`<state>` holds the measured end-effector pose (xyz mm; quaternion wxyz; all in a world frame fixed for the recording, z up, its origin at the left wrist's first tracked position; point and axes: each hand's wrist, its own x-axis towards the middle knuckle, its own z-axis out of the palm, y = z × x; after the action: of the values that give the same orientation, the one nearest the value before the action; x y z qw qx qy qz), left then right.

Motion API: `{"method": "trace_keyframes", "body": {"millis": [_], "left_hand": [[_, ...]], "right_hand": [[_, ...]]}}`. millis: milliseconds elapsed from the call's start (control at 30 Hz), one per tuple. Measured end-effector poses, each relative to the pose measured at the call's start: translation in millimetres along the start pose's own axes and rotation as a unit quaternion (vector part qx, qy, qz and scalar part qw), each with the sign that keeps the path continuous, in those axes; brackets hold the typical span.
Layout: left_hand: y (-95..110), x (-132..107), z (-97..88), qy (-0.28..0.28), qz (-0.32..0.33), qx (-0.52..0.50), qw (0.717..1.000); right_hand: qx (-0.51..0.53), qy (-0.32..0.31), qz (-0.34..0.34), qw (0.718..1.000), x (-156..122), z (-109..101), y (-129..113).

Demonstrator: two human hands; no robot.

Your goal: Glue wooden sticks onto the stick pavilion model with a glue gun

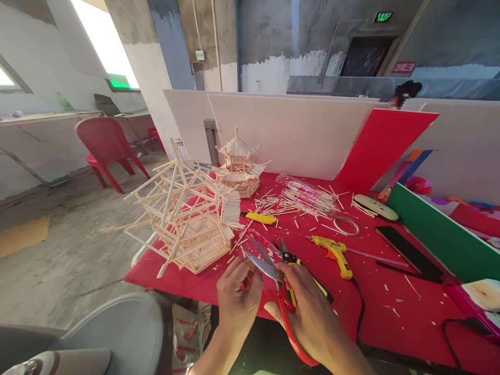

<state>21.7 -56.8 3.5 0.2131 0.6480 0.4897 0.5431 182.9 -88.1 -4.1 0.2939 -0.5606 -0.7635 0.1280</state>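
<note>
My right hand (312, 312) grips a pair of red-handled scissors (265, 266), with the blades parted and pointing up and left. Close beside the blades, my left hand (237, 294) has its fingers pinched together; whatever they hold is too small or hidden to name. Left of the hands stands a large, unfinished-looking stick pavilion model (203, 239) with open rafters. Behind it is a smaller stick pavilion (237, 165) with a pointed roof. Black-and-yellow pliers (289, 256) lie partly under my right hand, and a yellow utility knife (260, 217) rests beyond the scissors.
A yellow hot glue gun (334, 254) with a trailing cord lies to the right on the red tabletop (375, 307). Loose sticks and a plastic bag of sticks (307, 198) lie farther back. A tape roll (346, 225), phone (408, 252) and green board (425, 234) are on the right.
</note>
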Motion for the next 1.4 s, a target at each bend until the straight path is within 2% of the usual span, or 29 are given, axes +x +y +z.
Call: {"method": "trace_keyframes", "body": {"millis": [200, 400, 633, 900, 1133, 1400], "left_hand": [[1.5, -1.1, 0.7, 0.001, 0.004, 0.003, 1.0], [0.8, -1.9, 1.8, -0.009, 0.004, -0.007, 1.0], [-0.1, -1.8, -0.3, -0.062, -0.053, -0.095, 0.992], [-1.9, -1.7, 2.2, -0.047, -0.14, -0.203, 0.968], [-1.7, -1.2, 1.9, -0.014, -0.114, -0.18, 0.977], [-3.5, -1.2, 1.2, -0.027, -0.057, -0.127, 0.99]], "right_hand": [[-0.026, -0.001, -0.01, 1.0, 0.8, -0.4, -0.3], [-0.016, -0.02, 0.013, 1.0, 1.8, -1.6, -2.7], [0.019, -0.063, 0.04, 0.997, 3.7, -3.7, -2.9], [-0.03, -0.049, 0.02, 0.998, 2.4, -0.8, -0.6], [-0.027, -0.01, 0.002, 1.0, -1.0, 1.7, 1.6], [-0.034, -0.012, 0.006, 0.999, 1.6, 1.2, -1.5]]}}
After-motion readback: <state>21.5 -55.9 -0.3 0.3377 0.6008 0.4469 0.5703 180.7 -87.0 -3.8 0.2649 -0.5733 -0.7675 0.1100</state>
